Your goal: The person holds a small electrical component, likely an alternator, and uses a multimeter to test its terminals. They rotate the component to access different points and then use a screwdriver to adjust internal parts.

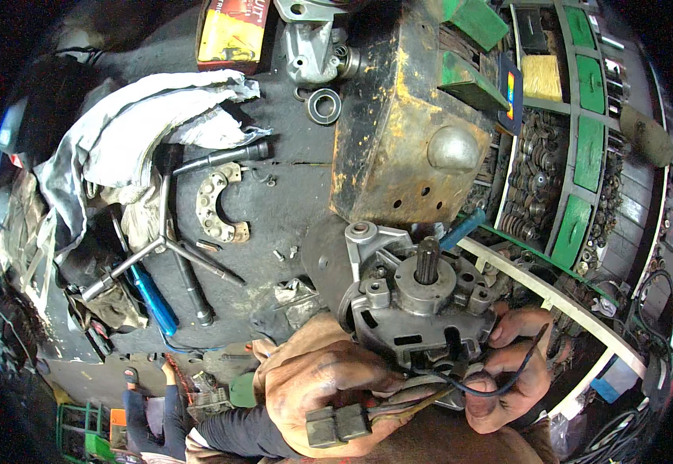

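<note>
Both hands (317, 394) (514, 371) grip wires (407, 404) at a metal housing (390, 321) by a dark, littered bench (298, 193) and green drawers (589, 152).

Both hands bare, heavily soiled. Left hand (317, 394): dark grime in smears and streaks across the back and knuckles, skin creases marked out by it. Right hand (518, 363): blackish smudging on fingers and thumb; thumbnail (481, 383) short, rounded, with dark staining on and around it. Left forearm: dark grey sleeve (247, 431), near black in the folds, fabric wrinkled, surface plain and matt. Brown, soft-looking patch (444, 437) at lower edge, blurred; cannot tell whether clothing.
</note>
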Available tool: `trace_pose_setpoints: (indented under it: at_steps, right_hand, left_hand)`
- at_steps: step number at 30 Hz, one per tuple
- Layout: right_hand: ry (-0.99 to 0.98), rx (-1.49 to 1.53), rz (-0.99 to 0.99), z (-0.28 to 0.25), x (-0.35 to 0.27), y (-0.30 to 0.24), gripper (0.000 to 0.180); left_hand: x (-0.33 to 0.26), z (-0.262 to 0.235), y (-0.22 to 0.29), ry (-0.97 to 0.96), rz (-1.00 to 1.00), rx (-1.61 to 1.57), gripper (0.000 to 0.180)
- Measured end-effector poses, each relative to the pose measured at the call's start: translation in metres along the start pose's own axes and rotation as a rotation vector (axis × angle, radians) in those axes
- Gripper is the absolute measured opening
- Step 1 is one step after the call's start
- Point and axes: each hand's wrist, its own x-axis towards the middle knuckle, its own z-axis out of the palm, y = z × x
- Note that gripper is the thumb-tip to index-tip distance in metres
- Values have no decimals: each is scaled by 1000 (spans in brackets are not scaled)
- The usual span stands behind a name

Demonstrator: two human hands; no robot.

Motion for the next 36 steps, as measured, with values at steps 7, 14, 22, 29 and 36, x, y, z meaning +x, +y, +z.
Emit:
trace_pose_setpoints:
  at_steps: [7, 14, 22, 29, 36]
  right_hand:
    - [173, 7, -16, 14, -7, 0, 32]
    - [175, 26, 3, 16, -5, 2, 35]
    - [184, 36, -3, 16, -7, 2, 40]
    - [169, 131, 0, 18, 0, 4, 39]
    - [6, 89, -2, 3, 7, 1, 39]
  left_hand:
    - [-3, 12, -9, 169, 63, -293, 60]
    - [-5, 19, -5, 208, 45, -210, 60]
    - [12, -7, 2, 4, 36, -244, 59]
    - [7, -2, 2, 49, -4, -259, 58]
    - [10, -15, 15, -52, -34, -290, 51]
